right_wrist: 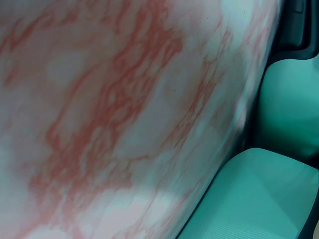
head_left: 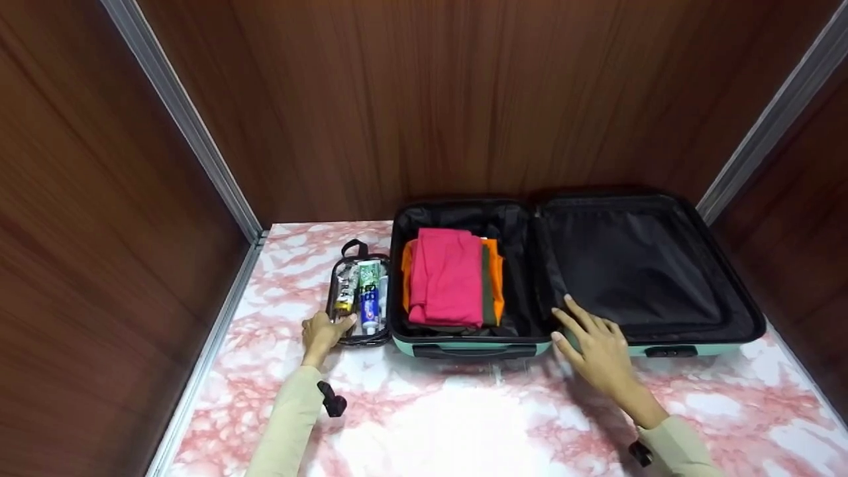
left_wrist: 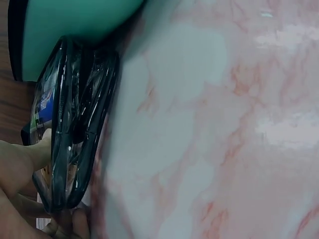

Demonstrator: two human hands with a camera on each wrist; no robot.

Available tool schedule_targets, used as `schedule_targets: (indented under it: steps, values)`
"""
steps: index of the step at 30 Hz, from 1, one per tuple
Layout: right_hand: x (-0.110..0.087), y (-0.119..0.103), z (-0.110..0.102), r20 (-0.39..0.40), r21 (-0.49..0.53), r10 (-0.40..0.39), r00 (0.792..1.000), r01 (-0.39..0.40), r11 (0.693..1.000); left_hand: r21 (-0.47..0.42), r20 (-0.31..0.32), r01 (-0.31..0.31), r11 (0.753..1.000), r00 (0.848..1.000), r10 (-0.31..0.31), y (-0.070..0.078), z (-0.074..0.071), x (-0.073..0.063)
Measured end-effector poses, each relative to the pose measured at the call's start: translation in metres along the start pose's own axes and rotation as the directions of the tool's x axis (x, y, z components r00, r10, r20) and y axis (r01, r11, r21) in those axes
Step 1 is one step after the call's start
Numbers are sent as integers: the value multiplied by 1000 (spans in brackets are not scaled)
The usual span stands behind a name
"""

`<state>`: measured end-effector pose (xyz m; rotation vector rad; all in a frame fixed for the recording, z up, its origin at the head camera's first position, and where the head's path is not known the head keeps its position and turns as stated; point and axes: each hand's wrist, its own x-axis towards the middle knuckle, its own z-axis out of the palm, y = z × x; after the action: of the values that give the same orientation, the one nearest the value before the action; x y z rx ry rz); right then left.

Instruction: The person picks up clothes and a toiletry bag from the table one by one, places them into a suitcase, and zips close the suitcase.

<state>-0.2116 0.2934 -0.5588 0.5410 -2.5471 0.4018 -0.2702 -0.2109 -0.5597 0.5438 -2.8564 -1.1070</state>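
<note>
In the head view, my left hand (head_left: 322, 334) grips the lower left corner of a clear toiletry bag (head_left: 364, 342) with black trim. Its thumb lies on top and the fingers curl at the side and below, as the left wrist view shows on the bag's edge (left_wrist: 61, 114). Inside the bag are a blue and green toothpaste tube (head_left: 369, 311) and a gold-capped item (head_left: 344, 307). My right hand (head_left: 601, 354) has its fingers spread over the front inner corner of the suitcase's right half (head_left: 729, 347), near the hinge. That hand holds nothing.
Folded pink cloth (head_left: 447, 278) lies on orange and dark green cloth in the suitcase's left half (head_left: 424, 348). The mint-green suitcase lies open on a pink-marbled table (head_left: 430, 411). Wood-look panels (head_left: 424, 99) stand at the back and both sides.
</note>
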Motion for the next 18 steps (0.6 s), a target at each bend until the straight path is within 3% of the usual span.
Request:
schedule_targets:
  steps: [5, 9, 11, 15, 18]
  values:
    - [0, -1, 0, 12, -5, 2, 1000, -2, 1000, -114, 7, 21, 993, 1000, -21, -3, -1, 0]
    - [0, -1, 1, 14, 3, 4, 1000, -4, 1000, -261, 49, 68, 963, 997, -57, -7, -2, 1]
    - [0, -1, 1, 15, 5, 4, 1000, -4, 1000, -354, 96, 111, 929, 992, -82, -8, -4, 2]
    - [0, -1, 0, 13, 4, 9, 1000, -9, 1000, -536, 218, 220, 815, 969, -118, -5, -8, 3]
    - [0, -1, 0, 14, 2, 10, 1000, -10, 1000, -603, 244, 230, 764, 965, -98, -1, -9, 5]
